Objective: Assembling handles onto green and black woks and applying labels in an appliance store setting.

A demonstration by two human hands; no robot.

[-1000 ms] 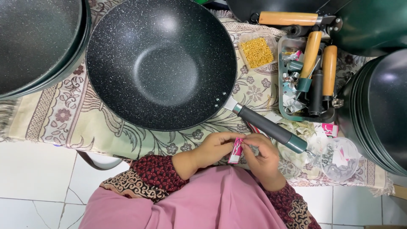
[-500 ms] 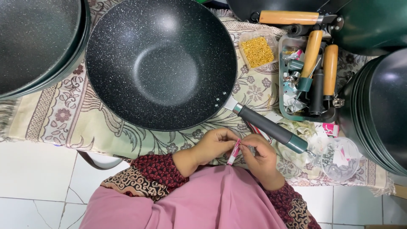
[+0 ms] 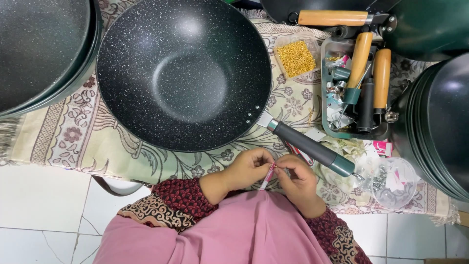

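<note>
The person's left hand (image 3: 249,168) and right hand (image 3: 298,181) meet at the near centre of the scene, just above the pink garment (image 3: 234,230) that covers the lap. Both hands pinch a small, narrow pink-and-white strip (image 3: 267,177) between thumb and fingertips; the fingers of each hand are curled tightly inward, closed on the strip, which hangs tilted between the two hands. The strip appears to be a label or sticker, although its small size prevents a firm identification. Just beyond the hands lies the large black speckled non-stick wok (image 3: 183,73), resting open side up on the beige floral-patterned cloth (image 3: 73,137). Its dark grey handle with a green end cap (image 3: 312,146) runs diagonally toward the near right and passes just beside the right hand. To the far right, a clear rectangular plastic tray (image 3: 330,129) holds wooden handles (image 3: 381,78) and small metal fittings. A small bag of yellow pieces (image 3: 295,57) lies just left of the tray. A round clear container (image 3: 391,183) with small metal parts sits at the near right. Stacked dark pans (image 3: 39,49) occupy the far left, and another stack of dark pans (image 3: 439,122) stands at the right edge. White floor tiles (image 3: 39,210) are visible at the near left.
</note>
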